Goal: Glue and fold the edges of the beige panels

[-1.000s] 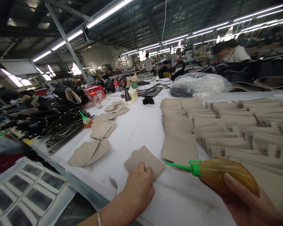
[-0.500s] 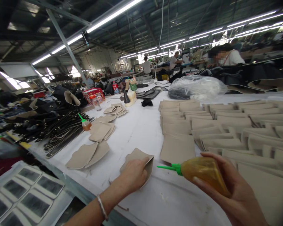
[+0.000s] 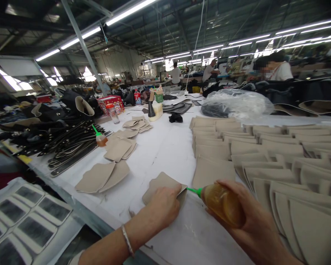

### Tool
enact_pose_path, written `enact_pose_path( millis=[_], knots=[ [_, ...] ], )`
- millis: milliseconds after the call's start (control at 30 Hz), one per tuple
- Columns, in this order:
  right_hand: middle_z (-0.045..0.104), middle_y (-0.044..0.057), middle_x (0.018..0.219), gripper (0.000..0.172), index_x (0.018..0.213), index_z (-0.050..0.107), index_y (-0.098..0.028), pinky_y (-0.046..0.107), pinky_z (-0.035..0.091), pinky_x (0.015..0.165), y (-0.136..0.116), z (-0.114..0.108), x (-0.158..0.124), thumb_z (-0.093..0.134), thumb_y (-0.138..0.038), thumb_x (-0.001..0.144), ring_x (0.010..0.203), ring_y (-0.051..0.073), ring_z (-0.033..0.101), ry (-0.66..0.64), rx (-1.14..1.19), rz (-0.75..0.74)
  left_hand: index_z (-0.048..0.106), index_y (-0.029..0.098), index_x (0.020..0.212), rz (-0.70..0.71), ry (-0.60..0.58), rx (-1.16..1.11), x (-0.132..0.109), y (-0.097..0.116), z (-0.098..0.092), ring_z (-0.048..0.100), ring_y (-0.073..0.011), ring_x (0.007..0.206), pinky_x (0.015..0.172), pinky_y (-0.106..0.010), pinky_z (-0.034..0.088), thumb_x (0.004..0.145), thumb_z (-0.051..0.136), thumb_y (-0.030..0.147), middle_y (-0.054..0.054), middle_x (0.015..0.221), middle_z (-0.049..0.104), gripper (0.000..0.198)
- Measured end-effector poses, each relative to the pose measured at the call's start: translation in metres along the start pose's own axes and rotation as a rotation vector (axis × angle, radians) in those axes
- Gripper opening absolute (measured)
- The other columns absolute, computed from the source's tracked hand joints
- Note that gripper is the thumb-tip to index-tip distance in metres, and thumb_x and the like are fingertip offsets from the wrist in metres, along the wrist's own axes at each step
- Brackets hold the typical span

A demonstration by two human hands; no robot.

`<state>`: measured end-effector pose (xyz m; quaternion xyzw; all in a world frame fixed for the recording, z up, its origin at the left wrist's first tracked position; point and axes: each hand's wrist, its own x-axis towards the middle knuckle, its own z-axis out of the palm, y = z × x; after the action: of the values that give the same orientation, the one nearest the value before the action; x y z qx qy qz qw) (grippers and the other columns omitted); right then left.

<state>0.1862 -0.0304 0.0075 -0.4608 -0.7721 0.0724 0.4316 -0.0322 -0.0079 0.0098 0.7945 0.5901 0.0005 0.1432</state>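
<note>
My left hand is closed on a beige leather piece, pinching it near its right edge above the white tabletop. In my right hand lies a squeeze bottle of amber liquid, tipped on its side. Its green nozzle points left, and the tip is at the right corner of the leather piece; whether they touch I cannot tell. Two overlapping beige pieces lie left of my left hand. Rows of overlapping beige pieces spread out to the right, beyond the bottle.
A second green-tipped bottle stands by a pile of black straps. Further back are a clear jar, a red box, a black cone and a plastic-wrapped bundle. A person sits at the far right.
My right hand has brought the bottle left, so its nozzle now meets the leather's right corner in view. My left hand still grips the leather. The whole view has shifted slightly.
</note>
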Motion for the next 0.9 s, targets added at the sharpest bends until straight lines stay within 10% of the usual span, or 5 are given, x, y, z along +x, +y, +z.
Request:
enact_pose_path(
  millis=[900],
  knots=[
    [0.058,0.007,0.107,0.041,0.119,0.046,-0.025,0.035,0.052,0.079,0.009,0.003,-0.013,0.061,-0.038,0.083,0.089,0.025,0.062,0.004,-0.074,0.032,0.054,0.030,0.125,0.010,-0.059,-0.128,-0.006,-0.003,-0.004,0.063,-0.0257,0.096,0.081,-0.032,0.046,0.083,0.042,0.019,-0.004,0.101,0.069,0.045]
  ],
)
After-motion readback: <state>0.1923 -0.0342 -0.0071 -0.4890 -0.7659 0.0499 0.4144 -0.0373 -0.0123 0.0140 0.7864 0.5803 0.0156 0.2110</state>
